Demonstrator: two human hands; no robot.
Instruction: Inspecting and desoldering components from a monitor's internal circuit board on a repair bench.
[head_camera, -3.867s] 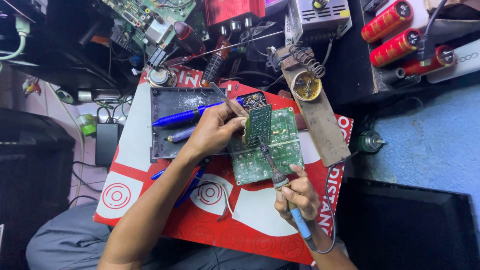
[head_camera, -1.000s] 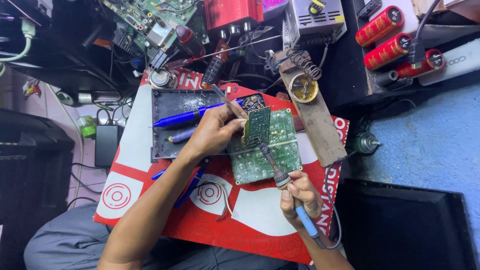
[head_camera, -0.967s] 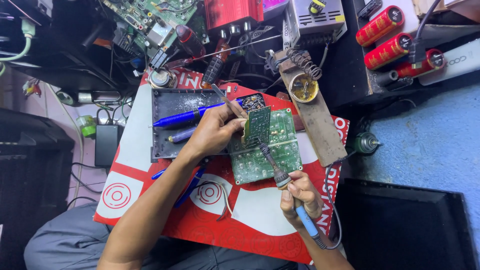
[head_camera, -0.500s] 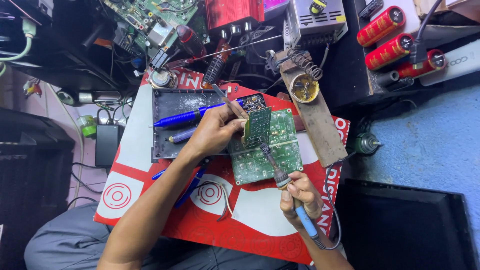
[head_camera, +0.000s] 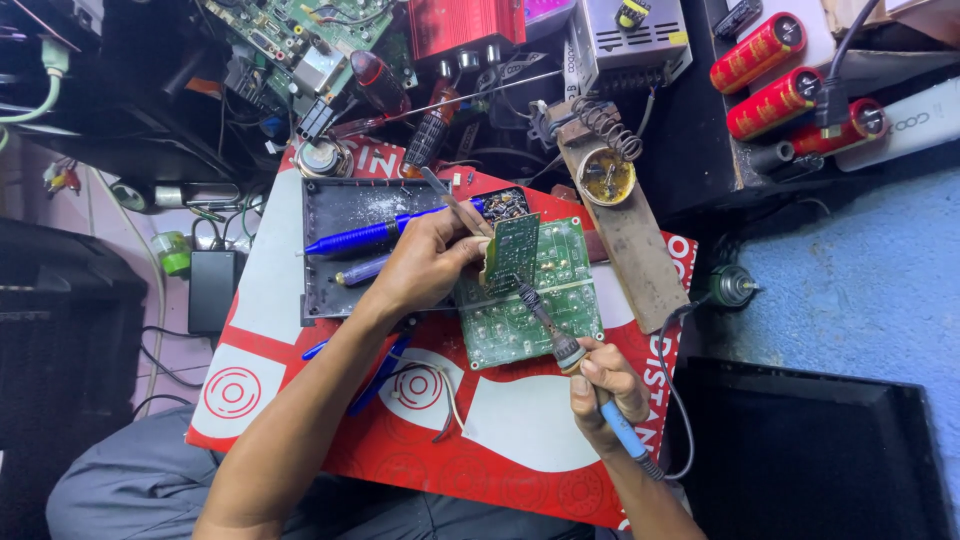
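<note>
No change vs earlier: left hand (head_camera: 428, 262) pinching small upright board (head_camera: 512, 254); right hand (head_camera: 605, 385) fist-tight on soldering iron (head_camera: 560, 340).

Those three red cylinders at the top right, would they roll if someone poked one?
Probably. The red cylinders are round and lie on their sides, so a sideways poke could roll them. They lie close together, which may stop them quickly. They look solid, likely heavy for their size.
</note>
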